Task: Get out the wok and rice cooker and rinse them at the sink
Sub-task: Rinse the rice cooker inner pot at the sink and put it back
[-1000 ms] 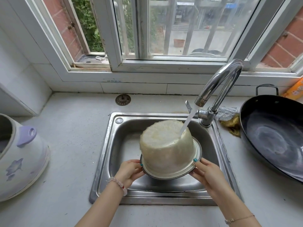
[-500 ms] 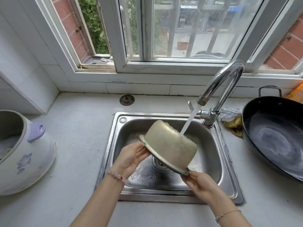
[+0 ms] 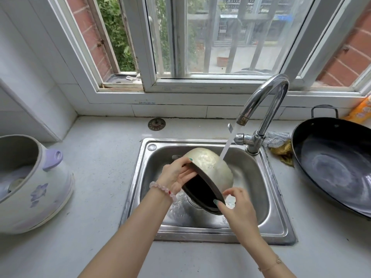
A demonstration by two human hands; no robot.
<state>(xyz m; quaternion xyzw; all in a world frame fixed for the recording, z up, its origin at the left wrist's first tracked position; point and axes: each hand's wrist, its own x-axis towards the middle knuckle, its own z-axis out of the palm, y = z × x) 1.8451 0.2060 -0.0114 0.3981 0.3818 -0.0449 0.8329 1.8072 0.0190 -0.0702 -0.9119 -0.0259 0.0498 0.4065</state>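
Pot (image 3: 208,165) in left hand (image 3: 175,175), right hand (image 3: 237,209)

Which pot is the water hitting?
The silver pot, held by the left hand and right hand over the sink. The black wok and flowery rice cooker sit aside on the counter.

Metal inner pot (image 3: 210,167), dull silver outside and dark inside, is held tilted over the sink (image 3: 251,187) basin, mouth facing down toward the front-left corner, with water (image 3: 228,141) hitting its rounded base. Black wok (image 3: 331,167) sits open side up on the counter (image 3: 100,167) just beside the sink's right edge, loop handle toward the back. White rice cooker (image 3: 40,187) with purple flowers stands open-topped at the counter's left edge.
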